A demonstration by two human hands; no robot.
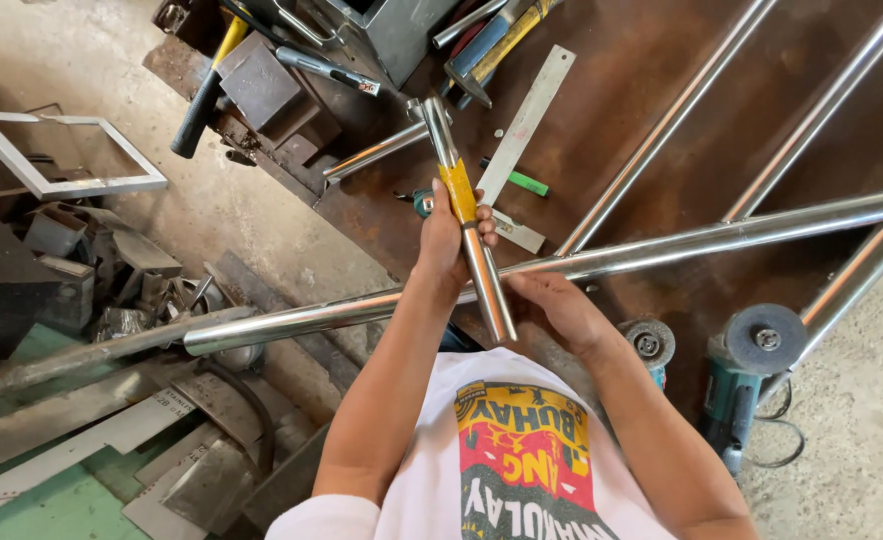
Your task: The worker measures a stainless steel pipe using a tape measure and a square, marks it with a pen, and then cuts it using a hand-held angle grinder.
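This is a metalworking shop, the kind where steel tube gets cut and welded. The bench (652, 90) is a rust-brown steel plate, stained and scratched, with long polished steel tubes (662, 240) laid across it. Hand tools crowd its far end: a hammer with a yellow neck (207, 85), a steel ruler (527, 125), a green marker (522, 182) and heavy steel blocks (262, 85). Two teal angle grinders (752, 370) sit at the near edge, one with a sanding disc facing up. The concrete floor (222, 215) is dusty and littered with scrap offcuts (92, 270), a welded square frame (62, 150) and flat sheet-metal pieces (162, 470).
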